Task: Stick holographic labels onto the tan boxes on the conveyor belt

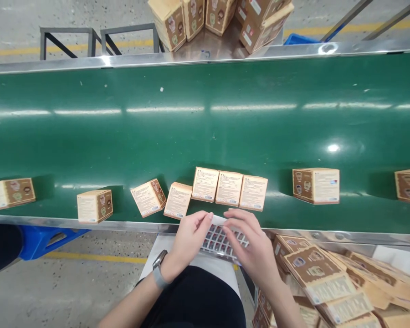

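Observation:
A sheet of small dark stickers in a white grid (222, 241) lies over my lap, at the belt's near edge. My left hand (193, 237), with a watch on its wrist, pinches the sheet's upper left corner between thumb and fingers. Over the sheet's right part is my right hand (248, 234), thumb and fingers apart, with nothing visible between them. Just beyond my hands, a row of three small boxes (228, 187) stands on the green belt, and a tilted box (178, 200) sits to their left.
The green conveyor belt (205, 136) crosses the view. More boxes stand on it at left (94, 206) and right (316, 186). Flattened cartons (321, 269) pile up at the lower right. Boxes (171, 25) stand beyond the far rail. A blue stool (44, 241) is at lower left.

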Demonstrator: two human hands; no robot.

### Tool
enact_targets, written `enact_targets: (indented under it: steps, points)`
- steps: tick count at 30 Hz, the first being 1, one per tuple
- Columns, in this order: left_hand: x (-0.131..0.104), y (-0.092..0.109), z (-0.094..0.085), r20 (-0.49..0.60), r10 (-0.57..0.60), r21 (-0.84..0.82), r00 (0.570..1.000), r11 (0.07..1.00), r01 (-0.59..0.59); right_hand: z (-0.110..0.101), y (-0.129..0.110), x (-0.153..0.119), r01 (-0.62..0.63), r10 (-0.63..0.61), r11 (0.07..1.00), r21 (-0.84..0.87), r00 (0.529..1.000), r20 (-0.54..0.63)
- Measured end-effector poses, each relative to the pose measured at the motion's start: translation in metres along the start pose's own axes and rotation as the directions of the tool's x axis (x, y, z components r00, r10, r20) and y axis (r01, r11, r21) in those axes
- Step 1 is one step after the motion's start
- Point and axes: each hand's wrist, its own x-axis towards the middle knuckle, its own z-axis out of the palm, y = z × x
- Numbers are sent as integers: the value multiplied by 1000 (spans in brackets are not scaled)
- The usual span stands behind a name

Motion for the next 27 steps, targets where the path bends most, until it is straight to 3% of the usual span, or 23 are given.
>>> enact_targets:
  steps: [2,4,7,9,19,27]
  points:
    - [3,-6,-5,40,-4,-8,999,1000,4,-5,13,0,-224,235,966,126,968,-85]
    - [6,-13,-9,109,8,3,994,1000,-9,-8,33,3,-417,480,865,279,849,-221]
    - [7,-20,-14,187,5,45,982,999,-14,-6,67,13,-531,701,699,480,641,-311]
    - [7,-22,-16,207,-15,55,978,998,4,-2,81,20,-543,750,645,538,583,-311]
    - [8,-29,-28,212,-23,131,977,991,-5,20,89,29,-506,748,656,560,533,-396]
    - [3,-34,-28,259,-50,142,965,990,13,24,92,34,-521,641,761,387,513,-571]
